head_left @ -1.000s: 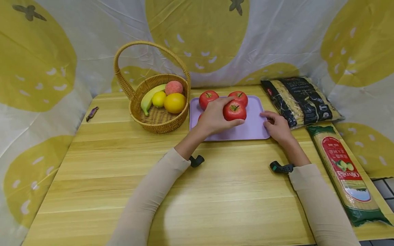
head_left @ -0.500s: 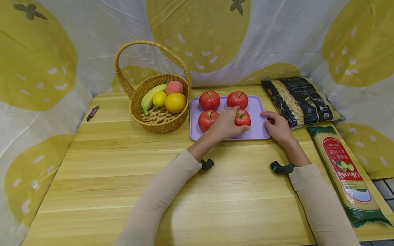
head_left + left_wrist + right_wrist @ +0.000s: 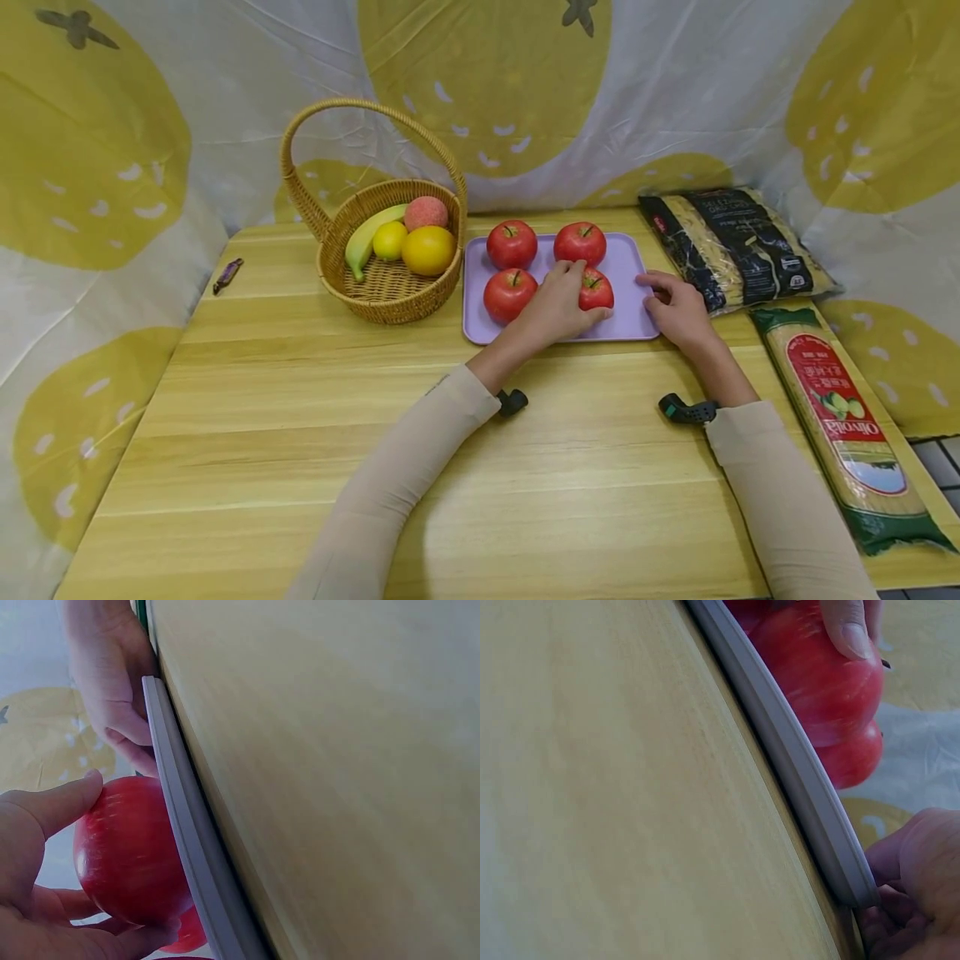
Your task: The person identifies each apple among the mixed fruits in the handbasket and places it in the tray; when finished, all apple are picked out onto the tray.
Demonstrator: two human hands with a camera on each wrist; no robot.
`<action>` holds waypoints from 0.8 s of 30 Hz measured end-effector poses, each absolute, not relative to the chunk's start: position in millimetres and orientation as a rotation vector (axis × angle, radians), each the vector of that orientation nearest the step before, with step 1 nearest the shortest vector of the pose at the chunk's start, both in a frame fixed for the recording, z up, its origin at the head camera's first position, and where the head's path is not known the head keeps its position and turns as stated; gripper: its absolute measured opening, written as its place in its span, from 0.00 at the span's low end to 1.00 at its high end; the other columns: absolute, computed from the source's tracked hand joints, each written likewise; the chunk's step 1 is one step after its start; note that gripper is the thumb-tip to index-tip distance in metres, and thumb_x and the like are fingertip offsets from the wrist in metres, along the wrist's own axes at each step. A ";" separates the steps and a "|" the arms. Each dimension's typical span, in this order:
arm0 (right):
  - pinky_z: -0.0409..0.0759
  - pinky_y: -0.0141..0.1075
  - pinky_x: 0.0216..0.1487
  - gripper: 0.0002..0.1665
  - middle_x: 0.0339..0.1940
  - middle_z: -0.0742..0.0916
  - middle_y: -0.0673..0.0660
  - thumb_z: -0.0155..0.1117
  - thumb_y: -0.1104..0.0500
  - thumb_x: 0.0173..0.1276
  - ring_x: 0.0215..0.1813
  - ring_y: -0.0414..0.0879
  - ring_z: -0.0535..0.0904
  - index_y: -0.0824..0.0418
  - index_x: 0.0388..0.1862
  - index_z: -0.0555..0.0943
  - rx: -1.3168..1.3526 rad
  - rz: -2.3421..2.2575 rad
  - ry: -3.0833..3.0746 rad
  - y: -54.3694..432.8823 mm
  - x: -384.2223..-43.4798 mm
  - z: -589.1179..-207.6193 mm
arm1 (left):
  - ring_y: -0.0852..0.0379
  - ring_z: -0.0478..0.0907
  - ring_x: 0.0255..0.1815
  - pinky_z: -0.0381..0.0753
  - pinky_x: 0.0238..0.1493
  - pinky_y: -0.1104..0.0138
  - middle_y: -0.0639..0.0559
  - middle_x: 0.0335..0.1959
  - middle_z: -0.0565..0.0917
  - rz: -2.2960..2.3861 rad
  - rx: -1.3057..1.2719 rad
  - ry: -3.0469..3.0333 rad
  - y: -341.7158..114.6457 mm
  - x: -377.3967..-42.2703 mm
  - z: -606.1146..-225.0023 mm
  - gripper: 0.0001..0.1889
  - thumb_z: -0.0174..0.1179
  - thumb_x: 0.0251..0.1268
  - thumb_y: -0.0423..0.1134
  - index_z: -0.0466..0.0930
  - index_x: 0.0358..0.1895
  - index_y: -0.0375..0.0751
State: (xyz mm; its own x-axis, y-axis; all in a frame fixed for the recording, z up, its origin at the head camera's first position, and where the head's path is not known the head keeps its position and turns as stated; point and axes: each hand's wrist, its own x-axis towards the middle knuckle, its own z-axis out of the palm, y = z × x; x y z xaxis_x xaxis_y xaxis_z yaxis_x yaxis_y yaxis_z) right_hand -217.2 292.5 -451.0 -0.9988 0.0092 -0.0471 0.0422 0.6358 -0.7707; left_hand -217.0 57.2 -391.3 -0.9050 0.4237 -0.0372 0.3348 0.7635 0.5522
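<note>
On a lilac tray [image 3: 626, 262], my left hand [image 3: 557, 307] grips a red apple [image 3: 598, 292] at the front right. The left wrist view has the thumb on one side of this apple [image 3: 131, 851] and the fingers around the other. Three more red apples share the tray: one front left [image 3: 510, 296], one back left [image 3: 512, 244] and one back right [image 3: 581, 242]. My right hand [image 3: 681, 312] holds the tray's right edge. In the right wrist view its thumb lies at the tray rim [image 3: 799, 757], with the fingers curled beside the corner.
Left of the tray stands a wicker basket [image 3: 397, 312] with a tall handle, holding a banana, a peach and two yellow fruits. A black pasta bag [image 3: 738, 246] and a spaghetti pack [image 3: 843, 425] lie at the right. A small purple wrapped candy [image 3: 227, 276] lies far left.
My left hand has brought the apple down and to the right, onto the front right of the tray. The right hand has stayed at the tray's edge.
</note>
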 end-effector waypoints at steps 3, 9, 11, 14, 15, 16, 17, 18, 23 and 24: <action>0.73 0.56 0.72 0.26 0.79 0.70 0.63 0.50 0.65 0.79 0.73 0.59 0.71 0.62 0.74 0.74 0.042 -1.319 2.799 292.2 -217.0 -451.8 | 0.50 0.69 0.73 0.74 0.73 0.56 0.44 0.76 0.66 0.821 0.616 2.789 55.2 -216.5 -391.5 0.49 0.70 0.63 0.58 0.57 0.81 0.39; 0.72 0.57 0.73 0.26 0.80 0.70 0.64 0.51 0.65 0.79 0.73 0.60 0.71 0.63 0.74 0.74 0.029 -1.326 2.793 291.9 -216.2 -452.9 | 0.50 0.66 0.77 0.68 0.78 0.55 0.46 0.79 0.64 0.896 0.732 2.782 39.4 -213.2 -387.8 0.48 0.68 0.64 0.60 0.57 0.81 0.42; 0.72 0.57 0.72 0.26 0.79 0.71 0.64 0.51 0.64 0.79 0.73 0.61 0.71 0.63 0.73 0.74 0.030 -1.309 2.810 292.9 -216.2 -452.3 | 0.51 0.65 0.78 0.66 0.79 0.55 0.48 0.79 0.66 0.946 0.799 2.781 31.2 -211.9 -384.7 0.46 0.67 0.66 0.60 0.60 0.80 0.43; 0.73 0.58 0.71 0.26 0.78 0.72 0.65 0.51 0.64 0.79 0.71 0.61 0.72 0.63 0.73 0.74 0.024 -1.293 2.834 294.9 -216.2 -450.3 | 0.53 0.65 0.78 0.64 0.80 0.56 0.50 0.77 0.70 1.045 0.914 2.792 17.2 -210.7 -379.2 0.41 0.67 0.67 0.58 0.64 0.78 0.45; 0.73 0.59 0.71 0.26 0.78 0.72 0.65 0.51 0.64 0.79 0.71 0.61 0.72 0.63 0.73 0.74 0.019 -1.289 2.840 295.6 -215.7 -449.7 | 0.53 0.66 0.78 0.64 0.80 0.57 0.49 0.76 0.72 1.078 0.962 2.799 11.7 -210.4 -378.2 0.40 0.67 0.67 0.57 0.66 0.77 0.44; 0.73 0.59 0.71 0.26 0.78 0.72 0.65 0.51 0.64 0.78 0.71 0.62 0.73 0.63 0.73 0.74 0.017 -1.283 2.849 296.5 -215.1 -449.2 | 0.53 0.67 0.77 0.65 0.79 0.58 0.49 0.74 0.74 1.108 1.004 2.807 5.9 -210.1 -377.1 0.39 0.68 0.67 0.56 0.68 0.76 0.43; 0.73 0.59 0.71 0.26 0.77 0.72 0.66 0.51 0.65 0.78 0.71 0.62 0.73 0.64 0.73 0.74 0.010 -1.289 2.851 296.9 -214.4 -448.2 | 0.52 0.69 0.75 0.67 0.78 0.58 0.49 0.73 0.75 1.134 1.036 2.820 -0.6 -209.6 -376.0 0.38 0.69 0.66 0.56 0.70 0.75 0.43; 0.72 0.59 0.71 0.26 0.78 0.72 0.66 0.51 0.65 0.78 0.71 0.62 0.72 0.64 0.73 0.74 0.003 -1.295 2.850 296.7 -213.3 -447.0 | 0.52 0.71 0.74 0.69 0.77 0.58 0.49 0.71 0.77 1.153 1.061 2.837 -8.4 -208.9 -375.1 0.37 0.70 0.65 0.56 0.72 0.73 0.44; 0.70 0.61 0.72 0.26 0.78 0.70 0.68 0.50 0.64 0.79 0.74 0.66 0.70 0.67 0.72 0.73 -0.078 -1.320 2.888 295.9 -205.5 -436.0 | 0.54 0.77 0.67 0.77 0.68 0.60 0.50 0.66 0.81 1.201 1.104 2.919 -57.7 -203.2 -371.8 0.36 0.74 0.59 0.59 0.79 0.67 0.45; 0.70 0.62 0.73 0.26 0.78 0.70 0.68 0.50 0.63 0.79 0.74 0.67 0.69 0.68 0.72 0.73 -0.101 -1.324 2.899 296.4 -203.8 -431.8 | 0.54 0.78 0.66 0.78 0.68 0.60 0.51 0.65 0.82 1.200 1.102 2.938 -69.0 -202.1 -370.7 0.36 0.75 0.57 0.59 0.79 0.66 0.46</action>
